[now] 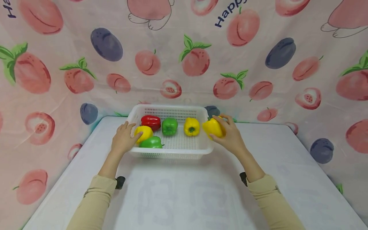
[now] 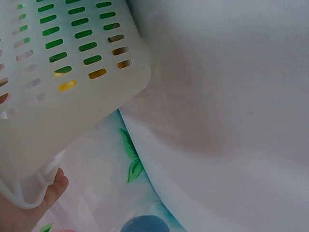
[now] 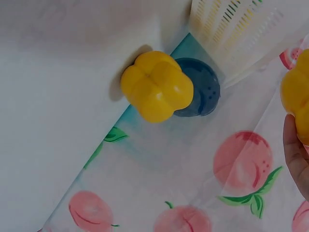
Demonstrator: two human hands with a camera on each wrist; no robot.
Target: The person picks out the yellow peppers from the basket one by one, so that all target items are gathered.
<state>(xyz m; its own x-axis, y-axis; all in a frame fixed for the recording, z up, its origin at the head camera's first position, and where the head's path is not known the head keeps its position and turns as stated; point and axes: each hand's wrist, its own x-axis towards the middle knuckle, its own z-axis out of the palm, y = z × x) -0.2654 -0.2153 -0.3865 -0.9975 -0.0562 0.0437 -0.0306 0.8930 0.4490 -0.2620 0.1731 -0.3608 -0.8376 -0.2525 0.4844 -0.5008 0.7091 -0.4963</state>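
A white plastic basket (image 1: 172,151) stands on the table with several bell peppers inside. These include a red bell pepper (image 1: 151,122), a green bell pepper (image 1: 169,126), a yellow bell pepper (image 1: 191,126) and, front left, another green one (image 1: 151,142). My left hand (image 1: 123,138) holds the basket's left rim, thumb inward by a yellow bell pepper (image 1: 144,132); its fingers show past the rim (image 2: 30,200) in the left wrist view. Over the right rim, my right hand (image 1: 232,135) grips a yellow bell pepper (image 1: 213,127), also at the right wrist view's edge.
Another yellow bell pepper (image 3: 157,87) sits at the table's back edge, right of the basket, mostly hidden behind my right hand in the head view. A fruit-print cloth (image 1: 172,41) hangs behind the white table (image 1: 184,198).
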